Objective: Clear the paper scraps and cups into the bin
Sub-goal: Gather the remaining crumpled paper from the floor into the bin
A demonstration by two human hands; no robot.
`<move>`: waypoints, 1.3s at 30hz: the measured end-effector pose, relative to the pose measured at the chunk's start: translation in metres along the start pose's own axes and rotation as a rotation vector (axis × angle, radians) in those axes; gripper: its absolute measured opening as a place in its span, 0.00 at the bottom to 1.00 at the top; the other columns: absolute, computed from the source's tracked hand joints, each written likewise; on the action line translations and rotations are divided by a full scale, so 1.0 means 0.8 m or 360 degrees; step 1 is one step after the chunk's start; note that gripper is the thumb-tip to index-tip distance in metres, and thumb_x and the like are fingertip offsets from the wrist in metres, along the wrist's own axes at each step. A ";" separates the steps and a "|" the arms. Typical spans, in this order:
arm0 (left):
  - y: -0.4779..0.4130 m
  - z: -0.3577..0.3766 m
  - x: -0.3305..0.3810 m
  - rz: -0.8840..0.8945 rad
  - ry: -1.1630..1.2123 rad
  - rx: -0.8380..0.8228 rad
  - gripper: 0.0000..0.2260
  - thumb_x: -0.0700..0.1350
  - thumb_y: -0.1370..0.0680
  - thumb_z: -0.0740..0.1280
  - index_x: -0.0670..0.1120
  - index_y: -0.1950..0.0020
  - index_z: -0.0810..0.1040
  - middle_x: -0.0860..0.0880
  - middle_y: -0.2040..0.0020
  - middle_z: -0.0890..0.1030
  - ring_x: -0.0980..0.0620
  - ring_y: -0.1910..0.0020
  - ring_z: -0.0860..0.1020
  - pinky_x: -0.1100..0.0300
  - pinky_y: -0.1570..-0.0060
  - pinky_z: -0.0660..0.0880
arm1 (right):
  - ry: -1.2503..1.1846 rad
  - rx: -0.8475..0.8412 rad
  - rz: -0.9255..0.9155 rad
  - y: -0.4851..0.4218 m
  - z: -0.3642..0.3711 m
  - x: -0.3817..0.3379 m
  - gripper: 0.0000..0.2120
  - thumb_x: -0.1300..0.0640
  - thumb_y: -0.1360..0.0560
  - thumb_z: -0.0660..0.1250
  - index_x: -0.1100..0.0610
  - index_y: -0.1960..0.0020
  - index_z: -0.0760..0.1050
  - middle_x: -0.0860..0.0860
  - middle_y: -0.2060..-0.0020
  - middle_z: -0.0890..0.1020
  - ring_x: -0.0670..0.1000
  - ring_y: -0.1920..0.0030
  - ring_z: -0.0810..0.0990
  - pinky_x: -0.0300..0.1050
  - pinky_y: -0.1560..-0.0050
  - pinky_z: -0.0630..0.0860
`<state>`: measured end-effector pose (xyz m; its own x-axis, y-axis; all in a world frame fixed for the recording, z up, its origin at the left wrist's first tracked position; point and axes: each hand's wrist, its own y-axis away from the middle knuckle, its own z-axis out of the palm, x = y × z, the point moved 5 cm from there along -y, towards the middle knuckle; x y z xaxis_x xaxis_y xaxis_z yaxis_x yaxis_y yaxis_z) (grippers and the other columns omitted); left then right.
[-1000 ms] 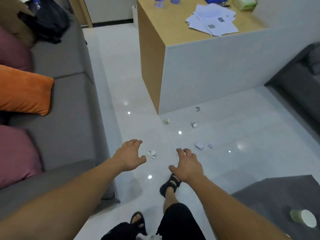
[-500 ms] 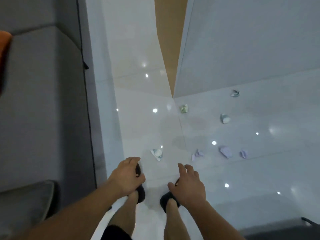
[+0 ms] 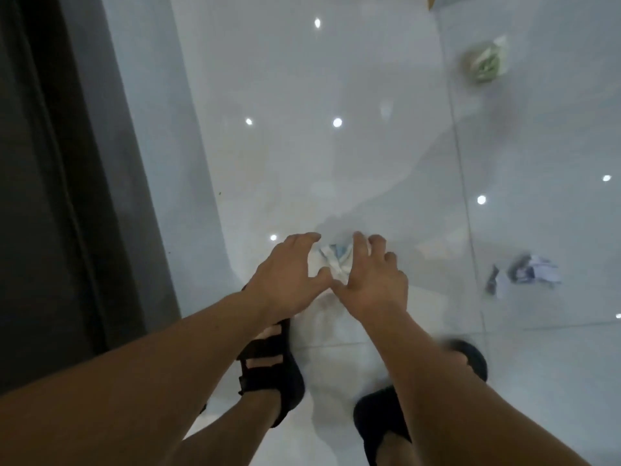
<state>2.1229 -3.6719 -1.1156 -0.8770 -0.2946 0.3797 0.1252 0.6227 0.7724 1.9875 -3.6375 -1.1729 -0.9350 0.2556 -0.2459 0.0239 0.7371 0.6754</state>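
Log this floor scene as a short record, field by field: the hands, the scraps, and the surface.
nearest scrap: crumpled, on the floor, between the hands
left hand: fingers spread, just left of it
right hand: fingers curved over its right side; grip unclear
green scrap: far right, blurred
white scrap: right of the hands, untouched
surface: glossy white tile

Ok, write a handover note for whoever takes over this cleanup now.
Left hand and right hand: open, cupped either side of a white-and-blue scrap on the floor, not lifted.
Greenish scrap lies ahead right; white crumpled scrap right of the hands.
Done: nothing seen binned. Left: all three scraps; bin and cups are out of view.
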 end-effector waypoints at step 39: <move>-0.089 0.160 0.160 0.0201 0.0041 0.0016 0.10 0.57 0.25 0.67 0.58 0.46 0.72 0.57 0.56 0.78 0.61 0.61 0.77 0.69 0.63 0.73 | -0.0688 0.0524 0.0486 0.047 0.016 0.276 0.13 0.56 0.23 0.66 0.56 0.39 0.77 0.55 0.44 0.76 0.56 0.46 0.73 0.46 0.52 0.71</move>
<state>1.9422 -3.6610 -1.1874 -0.8422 -0.2319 0.4867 0.2291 0.6632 0.7125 1.7866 -3.5449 -1.2108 -0.6424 0.6646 -0.3816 0.4396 0.7275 0.5268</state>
